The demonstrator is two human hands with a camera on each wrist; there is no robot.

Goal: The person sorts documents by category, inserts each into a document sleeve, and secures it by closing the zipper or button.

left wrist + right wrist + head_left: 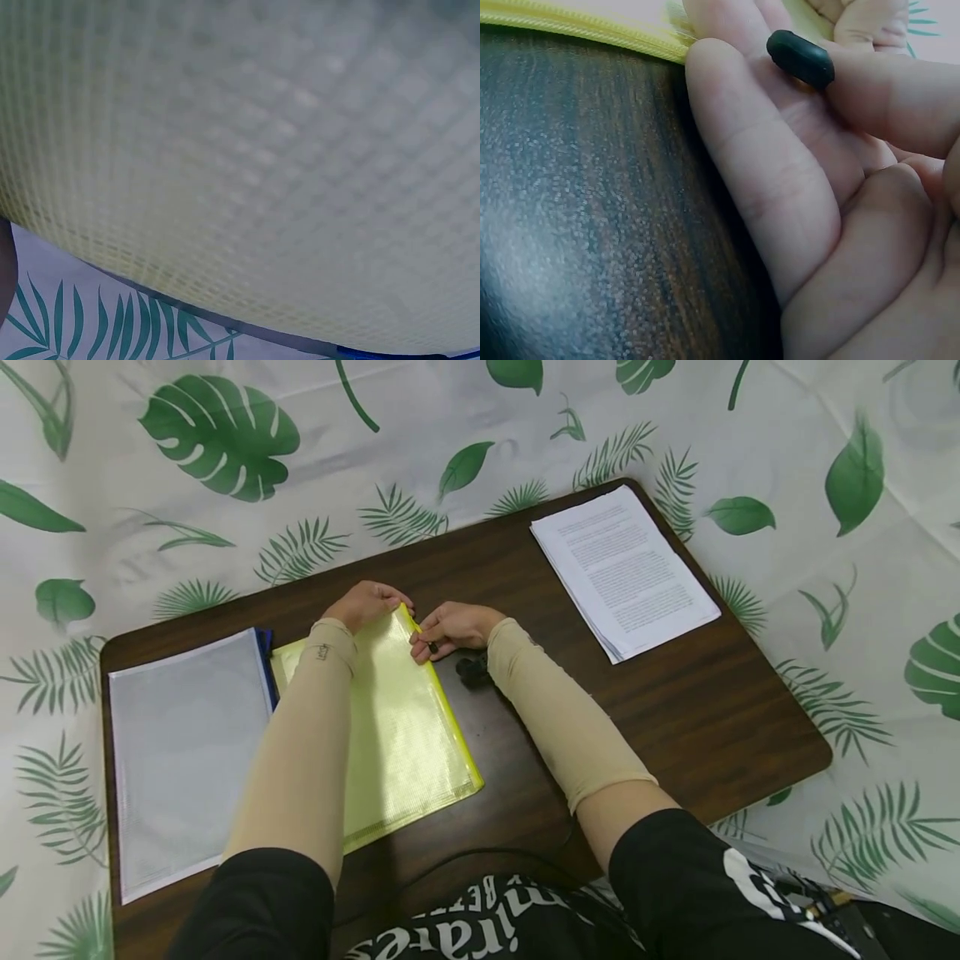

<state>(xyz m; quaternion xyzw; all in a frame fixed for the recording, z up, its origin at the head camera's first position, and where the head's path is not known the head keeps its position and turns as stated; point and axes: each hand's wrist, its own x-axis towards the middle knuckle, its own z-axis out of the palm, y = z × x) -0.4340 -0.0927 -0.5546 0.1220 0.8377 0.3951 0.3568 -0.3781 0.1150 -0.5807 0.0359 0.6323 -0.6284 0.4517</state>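
Observation:
A yellow mesh zipper pouch (408, 727) lies on the table, its bright yellow zipper edge (457, 722) toward the right. My left hand (365, 604) pinches the pouch's far corner, at the end of the zipper. Close beside it, my right hand (453, 628) grips a small black zipper pull (801, 58) between thumb and curled fingers. Below that hand's fingertips runs the yellow zipper tape (585, 31) in the right wrist view. Blurred mesh (247, 165) fills most of the left wrist view, so the left fingers are largely hidden there.
A clear pouch with a blue zipper edge (187, 760) lies at the left, partly under the left forearm. Printed sheets (626, 572) are stacked at the far right of the dark wooden table (675, 710). A small black object (472, 671) and a cable (487, 852) lie near the right arm.

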